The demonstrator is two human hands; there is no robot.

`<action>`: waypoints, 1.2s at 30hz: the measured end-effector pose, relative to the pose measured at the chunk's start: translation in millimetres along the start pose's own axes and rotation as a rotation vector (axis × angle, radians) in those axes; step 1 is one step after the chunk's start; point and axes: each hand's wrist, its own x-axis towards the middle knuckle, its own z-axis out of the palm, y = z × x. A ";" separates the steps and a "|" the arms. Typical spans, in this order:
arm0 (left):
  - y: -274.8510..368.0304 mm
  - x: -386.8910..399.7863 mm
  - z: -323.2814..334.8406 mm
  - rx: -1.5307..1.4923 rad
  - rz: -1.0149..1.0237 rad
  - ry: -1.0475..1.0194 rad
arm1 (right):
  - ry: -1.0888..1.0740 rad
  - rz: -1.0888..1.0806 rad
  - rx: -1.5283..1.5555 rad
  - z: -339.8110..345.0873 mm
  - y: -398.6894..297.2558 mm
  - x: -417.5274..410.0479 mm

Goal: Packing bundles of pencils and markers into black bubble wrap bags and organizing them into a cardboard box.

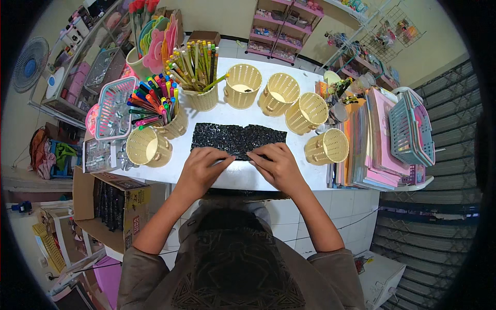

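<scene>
A sheet of black bubble wrap (237, 137) lies flat on the white table (240, 174) in front of me, with a small notch in its far edge. My left hand (202, 167) pinches its near edge left of the middle, thumb and fingertips together. Just to the right, my right hand (276, 163) grips the same edge in a like pinch. A small gap separates the two sets of fingertips. The fingers cover parts of the near edge.
Cream woven-look plastic cups (243, 85) stand in an arc around the wrap. Colored markers (155, 102) and pencils (199, 64) fill two at left. Stacked paper (362, 143) and a blue basket (410, 130) are right. A cardboard box (135, 205) holds black wrap below left.
</scene>
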 end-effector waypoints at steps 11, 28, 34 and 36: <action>-11.8 12.2 -2.0 -0.159 -0.074 -0.055 | -0.049 0.111 -0.217 -5.4 -8.2 -1.7; -14.7 14.5 10.1 -0.114 -0.143 -0.019 | 0.032 0.106 -0.094 -9.0 14.0 4.1; -10.3 17.5 7.1 0.019 -0.157 0.039 | 0.073 0.076 -0.037 -19.1 9.7 5.1; -9.0 18.8 4.6 0.058 -0.165 0.037 | 0.064 0.079 -0.022 -21.1 9.8 4.1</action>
